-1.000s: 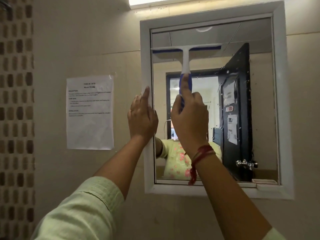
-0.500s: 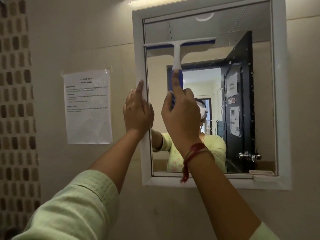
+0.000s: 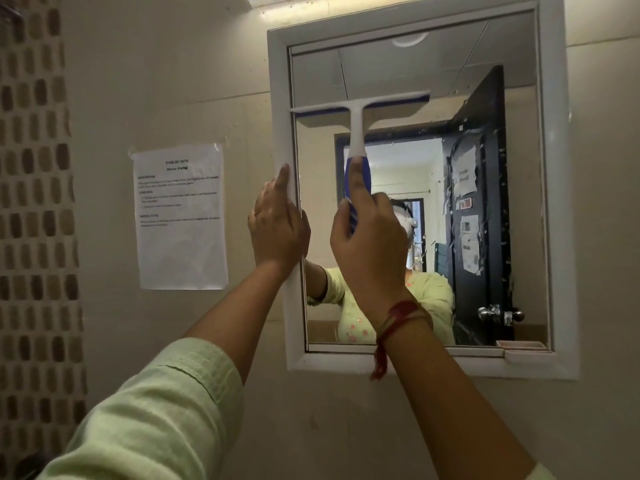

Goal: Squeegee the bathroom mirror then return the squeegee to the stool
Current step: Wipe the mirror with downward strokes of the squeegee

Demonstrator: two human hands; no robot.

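Head view: right hand (image 3: 370, 240) clamped on blue handle of squeegee (image 3: 358, 133), index finger along it. Blade pressed to mirror (image 3: 398, 71), upper left, about 11 o'clock. Left hand (image 3: 277, 226) flat, fingers together, against white mirror frame (image 3: 278, 98) at 9 o'clock.

Both hands (image 3: 369, 237) raised, right fingers (image 3: 356, 181) curled.

Squeegee (image 3: 358, 133): smooth white plastic head, glossy blue grip. Mirror (image 3: 485, 98): reflective glass, speckled on the right; frame (image 3: 561, 202) smooth white, semi-gloss. Notice (image 3: 180, 216) on left wall: matt paper. Sleeve (image 3: 156, 417): pale green woven cloth. Wrist thread (image 3: 398, 317): red cord.
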